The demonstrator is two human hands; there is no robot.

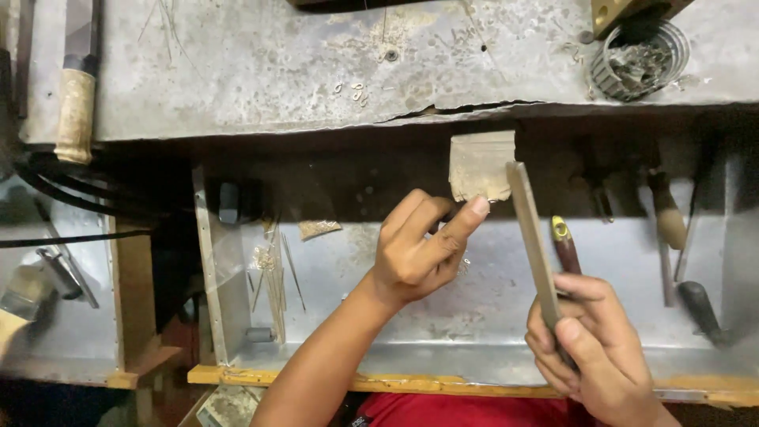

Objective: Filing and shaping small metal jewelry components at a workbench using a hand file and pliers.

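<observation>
The left hand (419, 249) reaches up from the lower middle, forearm slanting toward the bench (261, 71), wrist bent slightly back. Its index finger and thumb are pinched together at their tips against the lower edge of a small wooden peg (480, 164) that juts out from under the bench front; whatever sits between the fingertips is too small to make out. The other 3 fingers curl loosely into the palm.

The right hand (593, 348) sits lower and to the right, fingers wrapped tight around the lower end of a long flat file (531, 237). The file rises at a slight leftward tilt, its upper tip just beside the peg's right edge and near the left fingertips.

Below both hands lies a shallow metal tray (474, 348), with thin wires (273, 277) at its left side. A wooden-handled tool (76, 115) rests on the bench top at far left.
</observation>
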